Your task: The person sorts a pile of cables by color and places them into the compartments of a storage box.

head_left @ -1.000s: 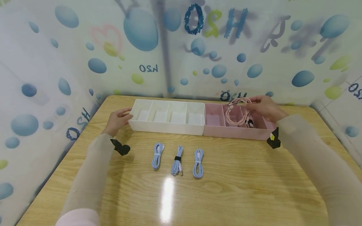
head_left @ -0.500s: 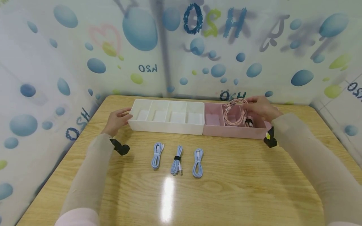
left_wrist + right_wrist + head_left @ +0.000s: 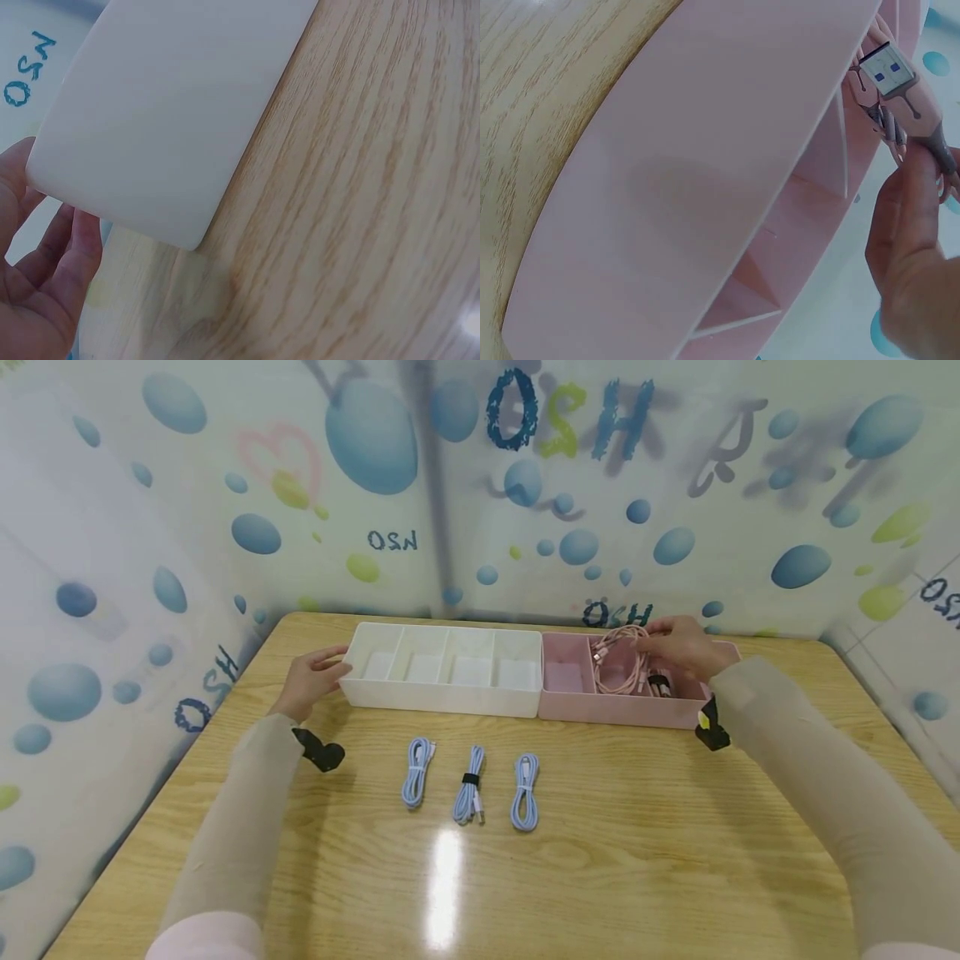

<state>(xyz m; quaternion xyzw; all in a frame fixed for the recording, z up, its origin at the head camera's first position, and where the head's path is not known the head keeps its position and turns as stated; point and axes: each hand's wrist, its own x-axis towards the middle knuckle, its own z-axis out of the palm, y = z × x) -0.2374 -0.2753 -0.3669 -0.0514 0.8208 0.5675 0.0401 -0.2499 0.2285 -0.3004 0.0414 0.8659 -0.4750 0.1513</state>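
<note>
My right hand (image 3: 686,647) pinches a looped pink USB cable (image 3: 598,657) over a compartment of the pink divided box (image 3: 615,708). Its metal USB plug (image 3: 889,69) sticks out beyond the fingertips in the right wrist view. Beside the loop, a bundled pink cable with a black strap (image 3: 660,683) lies in the same box. At the far left my left hand (image 3: 302,683) touches the end of the white divided box (image 3: 442,699), thumb at the near corner. Its fingers (image 3: 84,244) rest against that end wall in the left wrist view.
Three coiled light-blue cables lie in a row before the boxes: left cable (image 3: 417,772), middle cable (image 3: 468,787) with a black strap, right cable (image 3: 525,793). The boxes stand end to end on the wooden table (image 3: 637,860), near a patterned wall (image 3: 480,510).
My right hand has moved slightly left and lower with the pink cable, which now sits deeper in the pink box. My left hand has stayed on the white box.
</note>
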